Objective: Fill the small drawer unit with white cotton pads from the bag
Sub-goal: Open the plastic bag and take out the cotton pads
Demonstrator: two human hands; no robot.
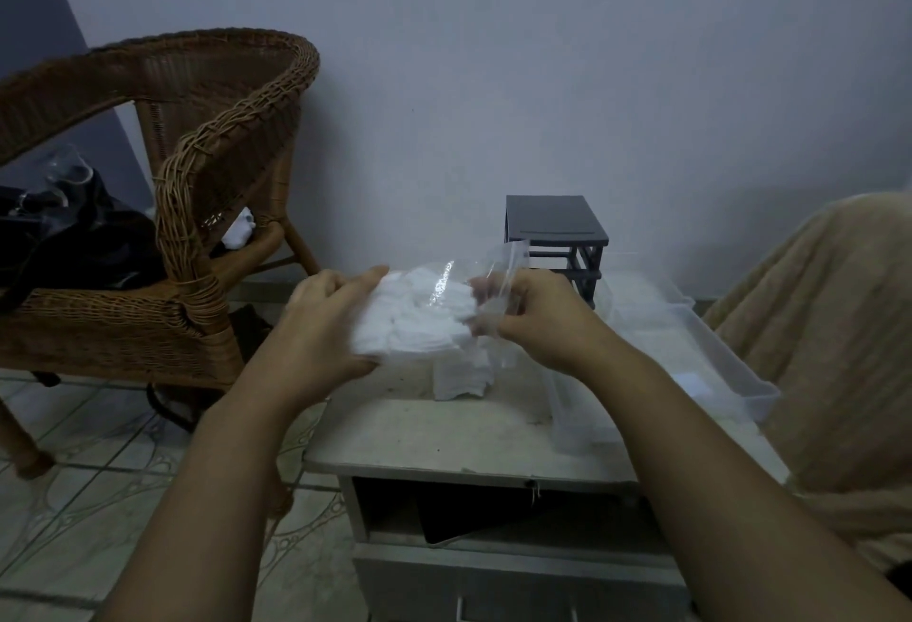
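A clear plastic bag (pixel 444 298) packed with white cotton pads (pixel 419 320) hangs above a small table (pixel 444 429). My left hand (pixel 325 325) grips the bag's left end from the side and below. Its open right end is pinched by my right hand (pixel 533 315). Under the bag a short stack of loose white pads (pixel 461 379) lies on the table. The dark grey frame of the small drawer unit (pixel 555 236) stands at the table's back, its slots showing no drawers. Clear plastic drawers (pixel 691 350) lie on the table's right side.
A wicker chair (pixel 163 207) with dark cloth and a clear bag on its seat stands to the left. A beige cushioned seat (pixel 829 335) is close on the right. The table has an open compartment (pixel 474 508) below its top. The floor is tiled.
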